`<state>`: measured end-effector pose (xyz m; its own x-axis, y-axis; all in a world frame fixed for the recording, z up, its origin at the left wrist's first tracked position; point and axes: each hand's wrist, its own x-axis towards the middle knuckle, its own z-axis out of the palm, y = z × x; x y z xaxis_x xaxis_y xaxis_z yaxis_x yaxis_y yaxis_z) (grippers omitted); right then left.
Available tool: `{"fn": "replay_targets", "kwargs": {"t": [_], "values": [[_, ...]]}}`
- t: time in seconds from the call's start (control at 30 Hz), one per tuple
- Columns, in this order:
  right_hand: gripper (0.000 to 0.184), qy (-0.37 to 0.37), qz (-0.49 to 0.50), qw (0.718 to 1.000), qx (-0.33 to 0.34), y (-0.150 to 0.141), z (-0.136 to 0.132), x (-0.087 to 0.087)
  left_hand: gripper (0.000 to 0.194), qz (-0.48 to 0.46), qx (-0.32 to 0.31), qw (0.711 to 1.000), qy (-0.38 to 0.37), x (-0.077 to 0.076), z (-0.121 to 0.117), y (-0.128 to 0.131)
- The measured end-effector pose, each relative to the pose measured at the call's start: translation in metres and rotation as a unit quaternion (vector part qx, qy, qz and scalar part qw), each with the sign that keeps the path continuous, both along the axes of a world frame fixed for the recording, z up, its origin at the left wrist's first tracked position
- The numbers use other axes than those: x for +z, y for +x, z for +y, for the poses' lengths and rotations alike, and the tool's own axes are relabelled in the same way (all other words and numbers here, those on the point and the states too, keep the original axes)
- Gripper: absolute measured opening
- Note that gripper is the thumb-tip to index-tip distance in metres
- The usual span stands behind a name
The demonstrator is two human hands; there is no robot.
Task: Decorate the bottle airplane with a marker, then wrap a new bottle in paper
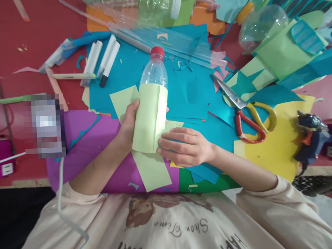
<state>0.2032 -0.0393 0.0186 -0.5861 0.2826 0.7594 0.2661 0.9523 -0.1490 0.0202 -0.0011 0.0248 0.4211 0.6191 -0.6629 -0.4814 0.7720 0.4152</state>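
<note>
A clear plastic bottle with a red cap is wrapped in a pale green paper sheet; a seam in the paper runs along its right side. My left hand is closed around the bottle's left side, its thumb on the paper and most fingers hidden behind. At the lower right edge of the wrap, my right hand rests its bent fingertips against the paper, fingers close together. Beneath the bottle lies a flat pale green paper strip on top of coloured sheets.
Large scissors with red and yellow handles lie open to the right. Beyond them sits a blue glue gun. White markers lie upper left, near a phone-like blurred object with a cable. Clear bottles and paper scraps fill the back.
</note>
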Motion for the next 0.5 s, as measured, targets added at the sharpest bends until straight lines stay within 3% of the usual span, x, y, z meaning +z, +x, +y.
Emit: {"fn": "replay_targets", "kwargs": {"t": [0.13, 0.3, 0.5], "values": [[0.020, -0.013, -0.009, 1.000, -0.008, 0.0013, 0.0018, 0.0017, 0.057, 0.025, -0.027, 0.999, -0.007, -0.0001, 0.0008, -0.0001], [0.026, -0.016, -0.015, 1.000, -0.016, 0.0040, 0.0047, 0.0007, 0.068, 0.043, -0.083, 0.994, 0.047, -0.0018, -0.0012, 0.0003], [0.035, -0.034, -0.025, 0.999, -0.034, 0.0096, 0.0084, -0.0045, 0.061, 0.055, -0.101, 0.993, 0.029, -0.0028, -0.0054, -0.0015]]}}
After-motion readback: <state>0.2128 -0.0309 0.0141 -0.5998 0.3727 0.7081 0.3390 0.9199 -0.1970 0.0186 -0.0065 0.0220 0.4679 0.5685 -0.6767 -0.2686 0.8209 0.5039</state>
